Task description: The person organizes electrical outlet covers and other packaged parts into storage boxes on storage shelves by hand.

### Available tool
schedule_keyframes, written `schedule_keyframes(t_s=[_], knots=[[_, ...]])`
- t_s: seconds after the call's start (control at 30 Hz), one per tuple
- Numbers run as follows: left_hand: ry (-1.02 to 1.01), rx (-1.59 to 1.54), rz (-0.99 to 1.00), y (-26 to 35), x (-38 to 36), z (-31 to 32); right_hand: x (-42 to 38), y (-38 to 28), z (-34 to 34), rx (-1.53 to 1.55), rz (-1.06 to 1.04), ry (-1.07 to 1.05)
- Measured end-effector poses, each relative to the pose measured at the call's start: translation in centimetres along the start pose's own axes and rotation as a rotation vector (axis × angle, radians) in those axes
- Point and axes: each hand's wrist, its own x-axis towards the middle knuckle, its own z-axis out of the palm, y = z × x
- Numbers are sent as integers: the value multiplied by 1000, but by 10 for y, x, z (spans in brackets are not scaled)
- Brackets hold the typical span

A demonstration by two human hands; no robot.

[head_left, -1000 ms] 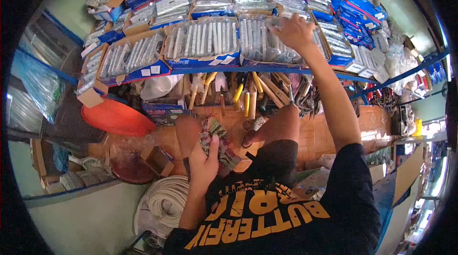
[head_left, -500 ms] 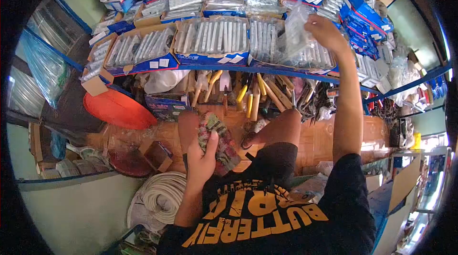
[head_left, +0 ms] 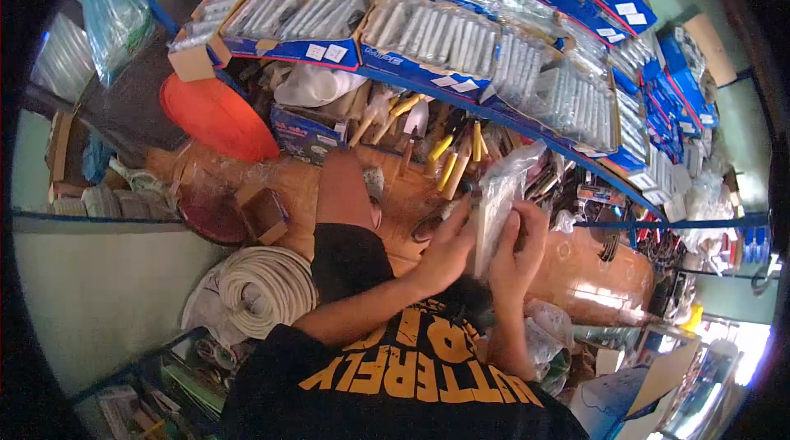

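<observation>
While a plastic-bagged packet (head_left: 497, 201) is gripped by the left hand (head_left: 445, 262) and right hand (head_left: 520, 252), both curled in, loads of bagged pieces (head_left: 428, 33) are crammed into blue boxes (head_left: 403, 69) beyond.

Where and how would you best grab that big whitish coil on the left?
Probably grip the coil by the side nearest the person, from above, fingers into its middle and thumb outside: its strands form a ring whose opening faces up.
</observation>
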Motion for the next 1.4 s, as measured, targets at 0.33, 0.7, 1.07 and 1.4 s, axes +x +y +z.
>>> schedule_keyframes(t_s=[0.33, 0.7, 1.07, 1.4], knots=[[-242, 1024, 709, 18, -18, 24, 21, 3, -3, 1107, -85, -210], [-189, 1402, 928, 95, 12, 44, 14, 25, -1, 1726, 338, -278], [-59, 1196, 849, 94, 27, 18, 7, -52, 20, 930, 316, -343], [-100, 1555, 669, 36, -3, 24, 55, -15, 21, 1407, 347, -456]])
